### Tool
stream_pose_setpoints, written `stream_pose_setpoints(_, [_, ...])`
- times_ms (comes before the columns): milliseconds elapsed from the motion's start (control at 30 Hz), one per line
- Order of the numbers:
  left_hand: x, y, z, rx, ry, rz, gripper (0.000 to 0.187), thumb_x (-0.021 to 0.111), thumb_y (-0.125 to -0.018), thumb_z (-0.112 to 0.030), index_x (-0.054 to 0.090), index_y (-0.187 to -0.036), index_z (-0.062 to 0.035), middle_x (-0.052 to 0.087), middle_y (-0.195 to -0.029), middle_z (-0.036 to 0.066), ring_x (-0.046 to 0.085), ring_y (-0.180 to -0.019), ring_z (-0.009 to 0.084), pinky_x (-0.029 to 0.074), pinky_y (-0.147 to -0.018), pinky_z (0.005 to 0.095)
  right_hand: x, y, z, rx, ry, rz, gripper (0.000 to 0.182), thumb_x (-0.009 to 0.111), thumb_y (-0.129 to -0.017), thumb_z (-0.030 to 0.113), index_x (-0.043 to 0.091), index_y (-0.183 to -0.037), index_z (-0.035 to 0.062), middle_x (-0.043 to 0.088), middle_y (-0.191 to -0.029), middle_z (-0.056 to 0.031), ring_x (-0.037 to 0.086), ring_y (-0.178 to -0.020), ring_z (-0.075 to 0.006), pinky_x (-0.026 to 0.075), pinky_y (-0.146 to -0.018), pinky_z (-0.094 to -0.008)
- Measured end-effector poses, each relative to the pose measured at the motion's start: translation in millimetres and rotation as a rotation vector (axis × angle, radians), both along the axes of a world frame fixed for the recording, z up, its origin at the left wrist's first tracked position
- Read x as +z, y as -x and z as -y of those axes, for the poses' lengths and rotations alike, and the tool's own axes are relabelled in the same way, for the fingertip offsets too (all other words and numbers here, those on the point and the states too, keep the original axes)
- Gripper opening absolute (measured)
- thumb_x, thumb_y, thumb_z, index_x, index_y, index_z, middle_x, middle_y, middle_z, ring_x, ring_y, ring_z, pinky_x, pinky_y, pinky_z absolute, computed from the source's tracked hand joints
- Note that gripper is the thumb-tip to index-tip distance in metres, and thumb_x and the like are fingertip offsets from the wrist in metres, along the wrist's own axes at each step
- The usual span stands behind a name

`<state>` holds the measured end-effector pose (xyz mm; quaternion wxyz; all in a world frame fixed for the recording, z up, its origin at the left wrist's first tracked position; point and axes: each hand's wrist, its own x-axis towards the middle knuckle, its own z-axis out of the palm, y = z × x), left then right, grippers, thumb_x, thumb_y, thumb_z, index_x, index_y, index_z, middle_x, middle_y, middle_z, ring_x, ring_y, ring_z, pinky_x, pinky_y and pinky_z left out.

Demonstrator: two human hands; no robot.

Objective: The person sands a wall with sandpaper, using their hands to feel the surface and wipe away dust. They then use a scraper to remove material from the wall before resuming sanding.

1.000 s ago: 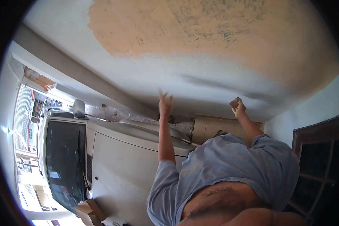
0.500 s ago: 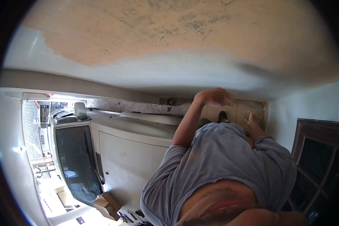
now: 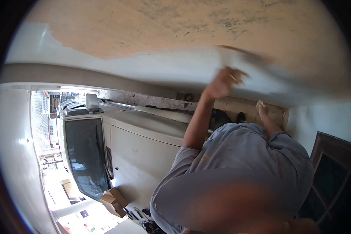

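My left hand (image 3: 222, 84) is raised close to the wall, fingers curled and smeared by motion. Just above it a blurred pale shape with a dark, curved edge (image 3: 241, 50) lies against the wall; I cannot tell whether the hand holds it. The wall (image 3: 175, 19) carries a broad tan patch with dark scuffs, bordered by smoother white paint (image 3: 160, 64). Lower down and to the right, my right hand (image 3: 263, 108) is closed near my side, with something small and pale at its fingertips.
A light-coloured vehicle (image 3: 144, 156) stands close on my left, with an open cardboard box (image 3: 114, 201) near its windshield (image 3: 85, 152). On my right is a dark-framed glass door or window (image 3: 331, 167). My shoe (image 3: 241, 117) rests on the tiled floor (image 3: 230, 105).
My left hand has risen up the wall. My right hand has moved slightly up, its fingers now closer together. The whole view has shifted a little.
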<state>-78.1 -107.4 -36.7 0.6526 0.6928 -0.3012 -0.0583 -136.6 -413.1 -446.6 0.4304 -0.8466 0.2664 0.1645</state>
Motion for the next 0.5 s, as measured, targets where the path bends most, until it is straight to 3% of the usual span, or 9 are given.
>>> stream_pose_setpoints(33, [7,3,15,-0.277,-0.204,0.095,0.037,0.054,-0.095,-0.027,0.063,-0.104,0.0076,0.066,-0.111,0.021,0.066,-0.092,0.0295,0.05,-0.088,0.0389,-21,-12,-3,0.012,0.014,0.004,0.049,0.053,-0.09,0.04,0.064,-0.115,-0.0002,0.065,-0.111,-0.0259,0.066,-0.094,-0.0391,0.05,-0.084,-0.0466])
stream_pose_setpoints(100, [26,14,20,-0.265,-0.196,0.162,0.026,0.055,-0.094,-0.018,0.063,-0.104,0.0049,0.067,-0.108,0.018,0.066,-0.094,0.0288,0.05,-0.089,0.038,-49,-33,-6,0.132,0.021,0.174,0.049,0.053,-0.091,0.042,0.066,-0.11,-0.0015,0.067,-0.102,-0.0253,0.065,-0.094,-0.0392,0.049,-0.084,-0.0462])
stream_pose_setpoints(167, [34,8,4,-0.074,-0.097,0.267,0.02,0.055,-0.093,-0.011,0.063,-0.106,0.0013,0.068,-0.103,0.015,0.066,-0.094,0.0281,0.05,-0.089,0.0374,-6,-47,-17,0.123,0.059,0.155,0.049,0.053,-0.091,0.042,0.066,-0.108,-0.0015,0.066,-0.1,-0.0261,0.065,-0.094,-0.0397,0.049,-0.084,-0.0463])
stream_pose_setpoints(233, [16,-11,-44,0.42,0.163,0.157,0.03,0.054,-0.096,-0.017,0.058,-0.121,-0.0006,0.067,-0.095,0.011,0.064,-0.087,0.0242,0.051,-0.086,0.039,23,-41,-19,0.119,0.086,0.12,0.048,0.053,-0.091,0.042,0.067,-0.105,-0.0016,0.066,-0.097,-0.027,0.065,-0.095,-0.0402,0.048,-0.083,-0.0464])
stream_pose_setpoints(267, [53,-4,-43,0.709,0.443,-0.047,0.036,0.046,-0.099,-0.018,0.049,-0.131,-0.0006,0.065,-0.09,0.011,0.062,-0.083,0.0186,0.051,-0.08,0.0372,27,-38,-19,0.147,0.097,0.139,0.048,0.053,-0.091,0.042,0.067,-0.105,-0.001,0.066,-0.097,-0.0269,0.065,-0.095,-0.04,0.048,-0.083,-0.0465])
stream_pose_setpoints(333, [64,-11,-68,1.175,0.661,-0.04,0.046,0.04,-0.099,-0.021,0.036,-0.14,-0.0005,0.066,-0.087,0.014,0.059,-0.078,0.0139,0.05,-0.078,0.0332,13,-33,-18,0.173,0.097,0.162,0.047,0.053,-0.091,0.042,0.068,-0.105,-0.0004,0.066,-0.097,-0.0269,0.065,-0.095,-0.0398,0.048,-0.082,-0.0465])
stream_pose_setpoints(400, [33,-19,-84,1.098,0.659,-0.061,0.046,0.04,-0.101,-0.029,0.044,-0.135,0.0012,0.066,-0.1,0.015,0.063,-0.087,0.0196,0.049,-0.077,0.0338,-24,-13,-6,0.115,0.051,0.256,0.048,0.052,-0.092,0.043,0.067,-0.107,0.0001,0.067,-0.099,-0.0253,0.065,-0.094,-0.0402,0.049,-0.081,-0.0462])
stream_pose_setpoints(433, [15,-17,-77,0.846,0.311,-0.007,0.038,0.043,-0.096,-0.022,0.055,-0.123,0.0012,0.068,-0.095,0.015,0.064,-0.089,0.0214,0.048,-0.083,0.0369,-21,1,-7,0.075,0.044,0.218,0.049,0.053,-0.091,0.043,0.066,-0.108,-0.0003,0.067,-0.099,-0.0252,0.065,-0.093,-0.0407,0.05,-0.08,-0.046])
stream_pose_setpoints(500, [8,-3,-31,0.231,-0.07,0.403,0.027,0.051,-0.089,-0.017,0.071,-0.091,0.0009,0.071,-0.098,0.015,0.064,-0.103,0.0276,0.045,-0.094,0.0411,14,26,-6,-0.031,-0.023,0.066,0.049,0.054,-0.09,0.042,0.066,-0.11,-0.0009,0.067,-0.1,-0.0259,0.066,-0.093,-0.0413,0.051,-0.079,-0.0457])
